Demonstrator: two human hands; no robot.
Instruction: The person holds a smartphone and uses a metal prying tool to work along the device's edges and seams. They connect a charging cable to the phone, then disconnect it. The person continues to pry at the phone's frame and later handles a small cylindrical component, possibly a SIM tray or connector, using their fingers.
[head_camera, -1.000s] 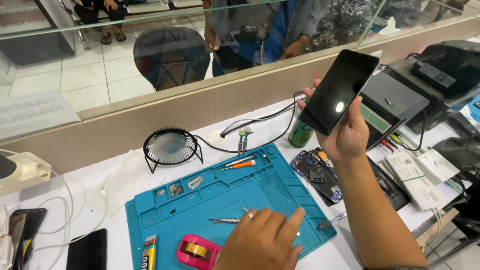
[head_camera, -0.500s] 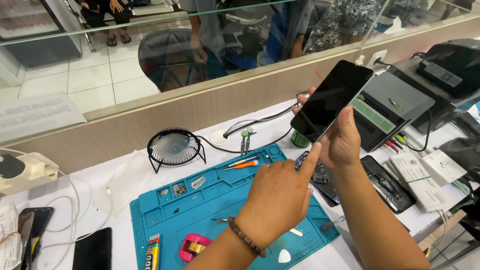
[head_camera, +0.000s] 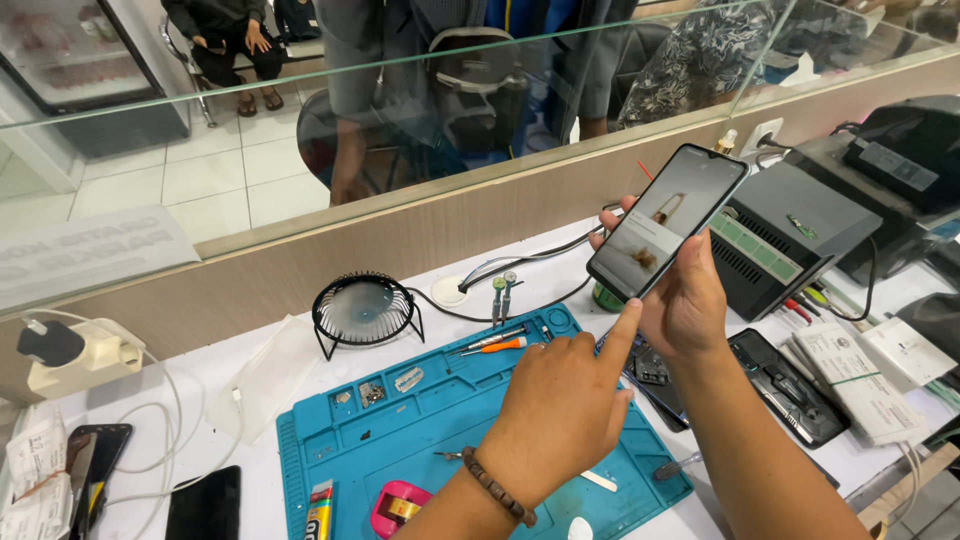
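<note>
Phone: a smartphone (head_camera: 667, 222) is held aloft right of centre, above the white bench (head_camera: 250, 400), its screen lit and turned toward the camera.
Long axis: tilted, running from lower left to upper right; the top corner points at the glass partition (head_camera: 300, 130).
Right hand: the right hand (head_camera: 690, 300) is wrapped around the phone's lower half from behind, fingers closed on its edges.
Left hand: the left hand (head_camera: 565, 410) is loosely curled and holds nothing; its index fingertip (head_camera: 632, 312) is raised to the phone's lower edge, though contact cannot be told.
Below: a blue work mat (head_camera: 400, 420) is spread beneath the left hand, with an orange-handled screwdriver (head_camera: 500, 345) near its far edge.
Open room: clear air is left above the mat; a small black fan (head_camera: 363, 310) stands at the mat's upper left, a grey machine (head_camera: 790, 235) just right of the phone.
</note>
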